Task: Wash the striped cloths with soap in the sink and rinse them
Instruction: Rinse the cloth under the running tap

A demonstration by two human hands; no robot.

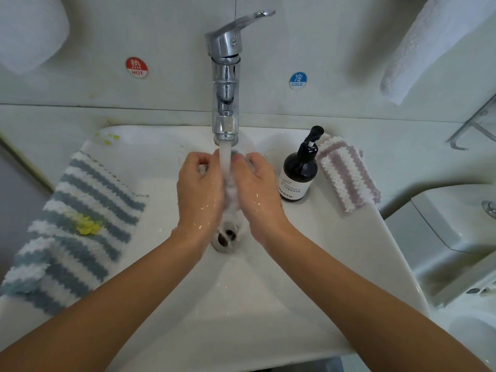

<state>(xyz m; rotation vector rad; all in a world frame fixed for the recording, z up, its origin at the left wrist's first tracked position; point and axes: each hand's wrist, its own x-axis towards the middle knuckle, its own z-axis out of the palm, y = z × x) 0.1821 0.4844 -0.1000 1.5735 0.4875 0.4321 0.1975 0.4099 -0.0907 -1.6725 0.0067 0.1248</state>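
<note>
Water runs from the chrome faucet (pixel 225 84) into the white sink (pixel 268 304). My left hand (pixel 200 189) and my right hand (pixel 257 191) are together under the stream, fingers curled round a wet, bunched cloth (pixel 230 191) that is mostly hidden between them. A blue-grey and white striped cloth (pixel 80 210) with a yellow stain (pixel 87 226) lies spread on the sink's left rim. A mauve and white striped cloth (pixel 346 175) lies folded on the right rim. A dark pump bottle of soap (pixel 298 178) stands upright beside my right hand.
The drain (pixel 225 237) sits below my hands. Yellow spots (pixel 108 138) mark the back left rim. White towels hang at the top left (pixel 29 30) and the top right (pixel 429 49). A toilet cistern (pixel 453 224) stands to the right.
</note>
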